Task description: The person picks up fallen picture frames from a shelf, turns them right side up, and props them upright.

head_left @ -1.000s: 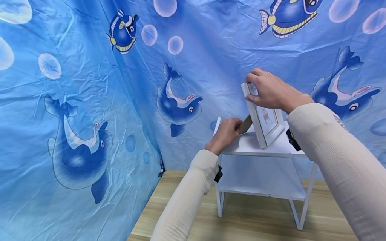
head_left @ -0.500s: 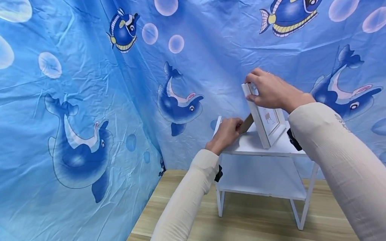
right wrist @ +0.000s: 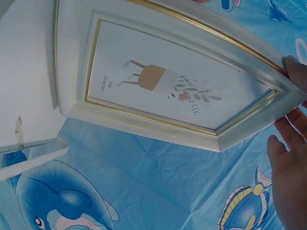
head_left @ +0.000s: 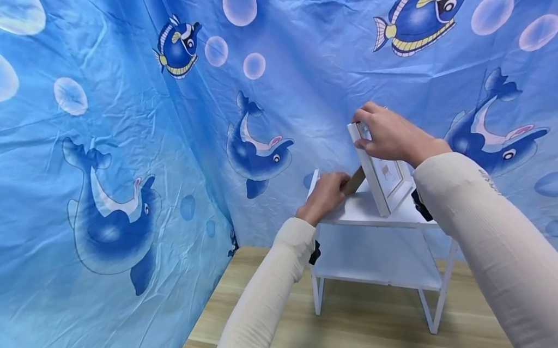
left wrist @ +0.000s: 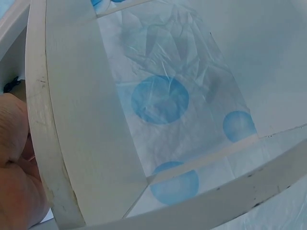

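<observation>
A white picture frame with thin gold trim leans back on the top of a small white table. Its print shows a potted plant on a little stool. My right hand grips the frame's upper edge, fingers behind and thumb in front. Behind the frame, my left hand pinches the brown back stand, which juts out from the frame. In the left wrist view the table's pale rim hides part of that hand.
Below the tabletop is a lower white shelf between thin metal legs. A blue sea-print curtain hangs close behind and to the left. Wood-look flooring lies underneath.
</observation>
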The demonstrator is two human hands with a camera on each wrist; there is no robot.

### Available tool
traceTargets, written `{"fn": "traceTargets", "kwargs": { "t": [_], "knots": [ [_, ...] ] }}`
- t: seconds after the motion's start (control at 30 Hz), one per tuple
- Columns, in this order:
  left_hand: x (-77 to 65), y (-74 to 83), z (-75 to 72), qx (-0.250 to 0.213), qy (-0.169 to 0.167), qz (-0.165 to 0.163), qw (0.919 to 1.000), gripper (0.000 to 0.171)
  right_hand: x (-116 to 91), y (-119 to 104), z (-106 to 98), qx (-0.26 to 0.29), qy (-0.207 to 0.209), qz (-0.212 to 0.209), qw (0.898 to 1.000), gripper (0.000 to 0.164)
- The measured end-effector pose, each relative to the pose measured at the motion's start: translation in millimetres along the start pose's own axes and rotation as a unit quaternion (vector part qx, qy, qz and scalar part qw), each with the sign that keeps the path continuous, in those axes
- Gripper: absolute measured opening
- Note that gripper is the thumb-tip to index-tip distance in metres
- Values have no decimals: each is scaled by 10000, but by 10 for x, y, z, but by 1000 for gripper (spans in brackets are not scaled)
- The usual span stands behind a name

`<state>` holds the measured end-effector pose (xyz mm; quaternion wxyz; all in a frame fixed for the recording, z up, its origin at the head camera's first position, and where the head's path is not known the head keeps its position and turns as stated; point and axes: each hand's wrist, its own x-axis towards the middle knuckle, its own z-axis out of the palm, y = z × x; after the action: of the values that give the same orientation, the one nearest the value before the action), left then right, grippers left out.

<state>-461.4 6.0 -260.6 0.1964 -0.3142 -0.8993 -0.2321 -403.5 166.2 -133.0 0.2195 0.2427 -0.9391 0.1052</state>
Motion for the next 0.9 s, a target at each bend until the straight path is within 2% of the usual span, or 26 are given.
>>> {"fn": "traceTargets", "kwargs": {
  "t": [0.33,0.53,0.77,0.9],
  "knots": [
    [-14,30,8,-39,27,-79,10000,25,-15,-10,14,53,73,75,9999,43],
    [-38,78,-6,111,152,-181,9997,35,-24,-12,21,66,89,94,9999,45],
    [-34,195,-119,643,842,-141,9943,36,-43,-3,42,99,177,1,9998,47],
    [2,283,-248,636,1296,-97,9895,36,-41,7,41,54,206,-68,9997,50]
  ]
}}
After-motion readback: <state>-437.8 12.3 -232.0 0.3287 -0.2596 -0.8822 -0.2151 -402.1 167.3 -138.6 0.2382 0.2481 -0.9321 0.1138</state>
